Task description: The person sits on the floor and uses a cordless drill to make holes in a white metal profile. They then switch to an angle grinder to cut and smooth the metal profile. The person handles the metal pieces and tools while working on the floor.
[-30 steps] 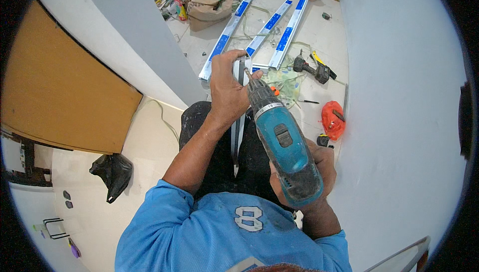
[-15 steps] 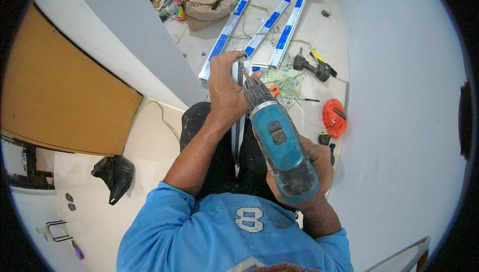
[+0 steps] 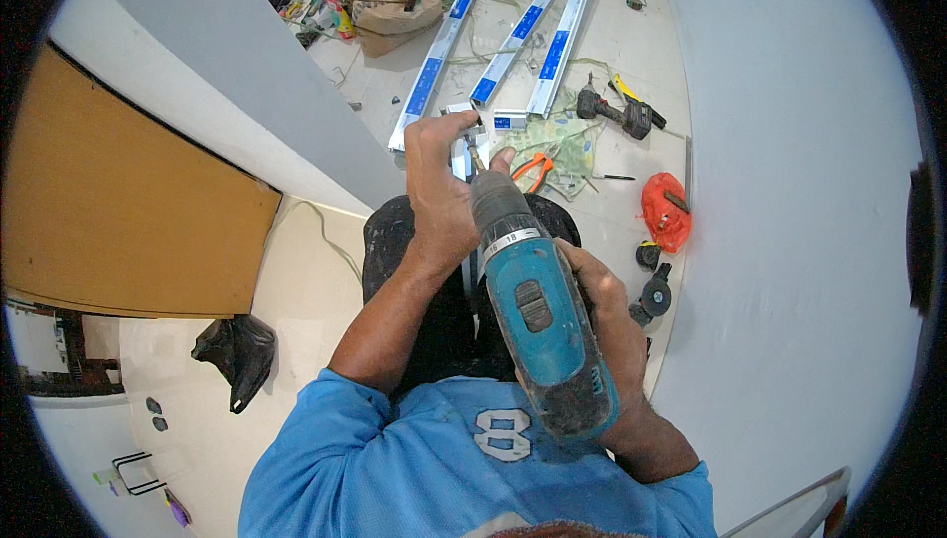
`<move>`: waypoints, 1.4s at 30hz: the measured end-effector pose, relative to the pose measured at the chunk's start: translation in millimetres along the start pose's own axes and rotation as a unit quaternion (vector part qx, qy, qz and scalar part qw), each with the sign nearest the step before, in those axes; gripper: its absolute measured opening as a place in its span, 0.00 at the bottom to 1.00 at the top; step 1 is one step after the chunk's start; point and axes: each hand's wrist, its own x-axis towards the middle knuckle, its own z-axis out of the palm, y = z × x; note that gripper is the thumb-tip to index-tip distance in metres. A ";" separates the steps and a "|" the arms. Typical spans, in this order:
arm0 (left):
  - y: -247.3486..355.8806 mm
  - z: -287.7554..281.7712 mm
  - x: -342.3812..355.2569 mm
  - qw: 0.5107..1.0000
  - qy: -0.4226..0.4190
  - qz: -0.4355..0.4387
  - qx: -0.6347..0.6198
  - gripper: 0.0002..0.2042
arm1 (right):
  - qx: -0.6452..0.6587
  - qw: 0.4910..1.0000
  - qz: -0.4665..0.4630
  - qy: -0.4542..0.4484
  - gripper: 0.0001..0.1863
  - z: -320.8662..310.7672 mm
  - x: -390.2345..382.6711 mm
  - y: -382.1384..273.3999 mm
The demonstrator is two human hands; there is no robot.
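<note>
Teal cordless drill (image 3: pixel 538 326) sits in front of our chest, its nose pointing up and away toward a short metal channel piece (image 3: pixel 464 148). Our right hand (image 3: pixel 602 316) has its fingers closed around the drill's grip, low on the right of the body. Our left hand (image 3: pixel 439 198) has its fingers wrapped around the channel piece, thumb beside the drill's chuck, so the bit meets the metal just at our fingertips. Beyond the hands, on the floor (image 3: pixel 631 55), lie three long metal channels with blue labels (image 3: pixel 513 40), side by side and angled away. An orange-handled snips (image 3: pixel 534 165) rests on a sheet of paper just beyond the drill's nose. A second dark drill (image 3: pixel 617 112) lies further right, and an orange bag (image 3: pixel 666 211) lies near the white wall (image 3: pixel 789 193). A brown sack (image 3: pixel 395 3) stands at the far left among clutter.
</note>
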 end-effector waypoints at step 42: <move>-2.7 20.9 13.7 0.994 -0.001 0.097 0.048 0.34 | -0.333 0.906 -0.253 0.061 0.31 -3.3 0.3 -11.6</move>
